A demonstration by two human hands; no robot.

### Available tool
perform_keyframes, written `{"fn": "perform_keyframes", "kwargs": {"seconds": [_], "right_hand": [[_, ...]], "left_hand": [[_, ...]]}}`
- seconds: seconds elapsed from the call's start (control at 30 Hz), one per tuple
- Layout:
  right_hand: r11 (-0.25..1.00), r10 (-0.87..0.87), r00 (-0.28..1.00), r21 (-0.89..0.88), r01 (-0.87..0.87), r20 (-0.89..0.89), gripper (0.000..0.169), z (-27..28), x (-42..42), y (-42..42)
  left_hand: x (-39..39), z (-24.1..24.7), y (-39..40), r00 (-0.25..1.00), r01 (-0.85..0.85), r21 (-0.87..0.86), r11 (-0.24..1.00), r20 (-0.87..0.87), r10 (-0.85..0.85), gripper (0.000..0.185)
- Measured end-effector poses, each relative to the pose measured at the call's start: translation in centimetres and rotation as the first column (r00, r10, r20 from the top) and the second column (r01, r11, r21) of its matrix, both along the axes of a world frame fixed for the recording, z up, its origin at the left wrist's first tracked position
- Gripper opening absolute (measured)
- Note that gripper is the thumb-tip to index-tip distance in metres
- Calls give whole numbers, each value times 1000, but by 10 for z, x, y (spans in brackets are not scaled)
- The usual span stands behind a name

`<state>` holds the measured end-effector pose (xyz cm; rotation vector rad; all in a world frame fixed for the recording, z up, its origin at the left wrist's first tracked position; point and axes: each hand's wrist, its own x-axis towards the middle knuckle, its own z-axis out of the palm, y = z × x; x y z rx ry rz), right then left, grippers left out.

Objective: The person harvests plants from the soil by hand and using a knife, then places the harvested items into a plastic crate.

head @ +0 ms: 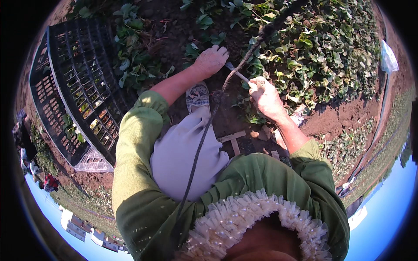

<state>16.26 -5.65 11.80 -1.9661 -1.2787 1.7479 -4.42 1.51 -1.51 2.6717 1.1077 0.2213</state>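
My right hand (265, 98) is closed around the pale handle of a small hand tool (241, 75). The handle slants up and left toward my other hand, and its far end, which looks flat and greyish, lies close to the soil. My left hand (211, 61) is low over the dark soil (176, 42), back upward and fingers bent. Its palm is hidden, so whether it grips anything does not show. Green leaves (192, 50) of a low plant, probably strawberry, touch the area beside it. More leafy plants (307, 55) grow densely beyond my right hand.
A black plastic crate (81, 81) stands at the left, leaves showing through its slots. A dark cord (202, 137) hangs across the view. My patterned shoe (198, 94) is between the arms. Wooden pieces (234, 143) lie under me. A plastic bag (388, 58) is far right; a person (24, 137) is far left.
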Motion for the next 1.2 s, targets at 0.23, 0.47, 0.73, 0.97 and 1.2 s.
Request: {"fn": "perform_keyframes", "kwargs": {"seconds": [0.23,0.47,0.73,0.97,1.2], "right_hand": [[893,308,905,238,-381,294,27,12,8,2],[975,131,982,164,-152,136,29,50,21,-18],[916,240,951,278,-287,193,22,14,6,-22],[803,344,896,408,-435,279,26,7,-2,-18],[832,327,900,363,-419,288,38,9,-9,-21]], "left_hand": [[1,0,-3,1000,12,-22,1000,-20,-13,17],[1,-7,4,991,36,-136,990,-126,-53,21],[-67,57,22,772,-278,-550,788,360,523,33],[-113,37,-18,764,-539,-600,592,-51,643,44],[-93,23,-28,681,-588,-613,527,-25,732,38]]}}
